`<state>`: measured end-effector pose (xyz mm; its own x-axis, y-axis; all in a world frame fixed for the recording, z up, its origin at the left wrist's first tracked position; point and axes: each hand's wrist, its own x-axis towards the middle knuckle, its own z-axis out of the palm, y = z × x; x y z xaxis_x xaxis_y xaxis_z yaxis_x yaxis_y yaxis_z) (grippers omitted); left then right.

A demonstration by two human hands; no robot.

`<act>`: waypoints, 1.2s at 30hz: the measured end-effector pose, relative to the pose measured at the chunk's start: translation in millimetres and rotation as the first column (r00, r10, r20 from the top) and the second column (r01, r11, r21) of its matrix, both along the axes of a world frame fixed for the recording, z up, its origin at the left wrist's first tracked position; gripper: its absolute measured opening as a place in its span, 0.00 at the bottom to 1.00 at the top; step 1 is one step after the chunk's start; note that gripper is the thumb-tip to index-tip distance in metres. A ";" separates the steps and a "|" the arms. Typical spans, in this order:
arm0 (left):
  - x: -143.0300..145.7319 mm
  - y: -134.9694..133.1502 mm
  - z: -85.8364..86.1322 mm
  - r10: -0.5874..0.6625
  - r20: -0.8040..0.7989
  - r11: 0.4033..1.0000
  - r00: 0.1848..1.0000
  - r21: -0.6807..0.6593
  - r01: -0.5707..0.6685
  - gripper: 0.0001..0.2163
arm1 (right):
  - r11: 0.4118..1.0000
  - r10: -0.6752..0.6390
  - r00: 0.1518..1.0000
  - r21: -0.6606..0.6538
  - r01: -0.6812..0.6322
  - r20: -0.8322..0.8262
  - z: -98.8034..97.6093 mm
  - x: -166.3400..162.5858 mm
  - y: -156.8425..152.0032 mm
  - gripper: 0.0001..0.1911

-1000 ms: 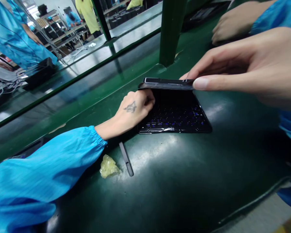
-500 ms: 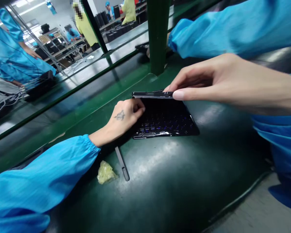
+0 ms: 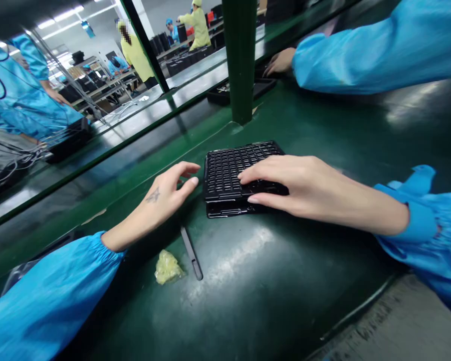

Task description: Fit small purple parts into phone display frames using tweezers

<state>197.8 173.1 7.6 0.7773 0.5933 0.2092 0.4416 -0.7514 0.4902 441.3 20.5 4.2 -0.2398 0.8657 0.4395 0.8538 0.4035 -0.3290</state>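
Observation:
A black plastic tray with a grid of small pockets (image 3: 225, 170) lies flat on the green work surface. It sits on a second black tray (image 3: 227, 208), whose front edge shows below it. My right hand (image 3: 281, 180) rests over the right part of the top tray, fingers stretched out and thumb near the front edge; it covers that corner. Just off the left edge is my left hand (image 3: 175, 185), open, its thumb and fingers apart and nothing between them. Closer to me lie a slim dark grey tool (image 3: 191, 253) and a crumpled yellowish translucent lump (image 3: 168, 267).
A green post (image 3: 241, 65) rises behind the trays. Beyond it, a co-worker's hand (image 3: 280, 62) in a blue sleeve reaches to a shallow black tray (image 3: 265, 86). Cables (image 3: 13, 155) and a person in blue (image 3: 26, 100) are at far left.
The black tray that my right hand held tilted up now lies flat on the lower one. My left hand has drawn back left and opened. The co-worker's arm has shifted right.

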 end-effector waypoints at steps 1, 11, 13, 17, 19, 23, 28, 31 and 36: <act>0.8 -2.2 -0.9 -0.034 -0.032 0.999 0.999 -0.011 0.033 0.19 | 1.000 -0.004 0.999 0.023 0.003 0.032 -5.0 -0.6 -0.8 0.14; 7.3 -12.4 -14.9 -0.140 -0.209 0.990 0.968 -0.035 0.135 0.28 | 0.997 0.045 0.975 0.057 -0.059 0.218 -23.0 -2.8 -6.7 0.14; 5.3 -16.4 -12.4 -0.128 -0.221 0.992 0.967 -0.042 0.121 0.28 | 0.997 0.043 0.973 0.052 -0.057 0.229 -24.4 -3.2 -7.4 0.15; 5.1 -19.6 -8.1 -0.096 -0.231 0.995 0.968 -0.062 0.084 0.28 | 0.995 0.093 0.977 0.018 -0.098 0.194 -25.3 -1.2 -2.6 0.17; 7.5 -17.2 -8.5 -0.061 -0.231 0.995 0.971 -0.091 0.041 0.28 | 0.994 0.110 0.986 0.002 -0.111 0.122 -23.9 3.6 0.6 0.17; 14.8 -8.8 -15.1 0.055 -0.199 0.979 0.979 -0.181 -0.092 0.28 | 0.995 -0.099 0.995 0.032 0.098 0.027 -21.1 22.0 2.6 0.18; 26.5 -6.6 -21.0 0.145 -0.118 0.946 0.982 -0.274 -0.173 0.19 | 0.972 -0.219 0.969 -0.057 0.226 0.113 -28.9 42.0 2.4 0.25; 32.9 -9.8 -16.3 0.197 -0.048 0.909 0.979 -0.365 -0.201 0.12 | 0.974 -0.210 0.971 -0.059 0.217 0.115 -34.0 45.5 4.4 0.24; 39.0 -16.3 -4.2 0.218 0.057 0.783 0.974 -0.606 -0.140 0.04 | 0.974 -0.219 0.974 -0.048 0.222 0.066 -33.0 48.6 7.5 0.23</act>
<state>236.8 156.8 3.4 0.6373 0.7560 -0.1494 0.4490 -0.2068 0.8693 489.9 28.0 -28.9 -0.0646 0.9225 0.3806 0.9383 0.1860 -0.2915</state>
